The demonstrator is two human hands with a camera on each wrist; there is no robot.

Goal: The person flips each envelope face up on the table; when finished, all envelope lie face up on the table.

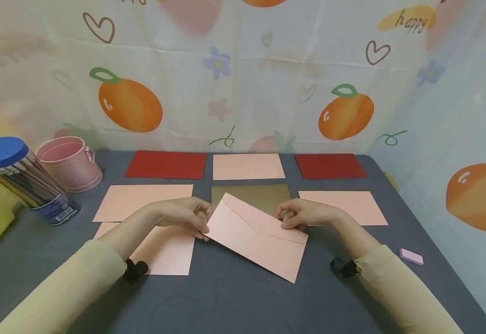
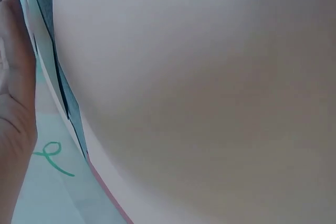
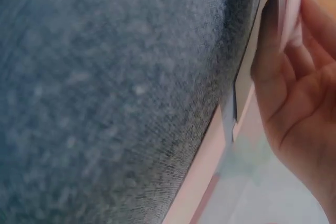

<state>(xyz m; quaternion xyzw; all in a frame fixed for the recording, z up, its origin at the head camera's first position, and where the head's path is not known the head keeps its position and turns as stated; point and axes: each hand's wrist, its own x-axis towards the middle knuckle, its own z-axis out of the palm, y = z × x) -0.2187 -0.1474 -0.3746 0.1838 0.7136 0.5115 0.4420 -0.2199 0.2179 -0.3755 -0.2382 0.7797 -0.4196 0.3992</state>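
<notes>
A light pink envelope (image 1: 256,243) is held tilted above the table, its flap side up and its right end lower. My left hand (image 1: 186,216) pinches its left corner between thumb and fingers. At the upper right edge, near the flap, my right hand (image 1: 305,212) grips it with the thumb on top. Behind it lies an olive-gold envelope (image 1: 251,195), partly covered. In the right wrist view, the pink envelope (image 3: 290,11) shows edge-on between thumb and fingers. A pale blurred surface fills most of the left wrist view.
Two red envelopes (image 1: 165,164) (image 1: 330,166) flank a pink one (image 1: 248,166) in the back row. More pink envelopes (image 1: 143,199) (image 1: 347,204) (image 1: 168,257) lie left and right. A blue-lidded pencil jar (image 1: 55,204), pink bucket (image 1: 73,174) and small pink block (image 1: 411,256) stand at the sides.
</notes>
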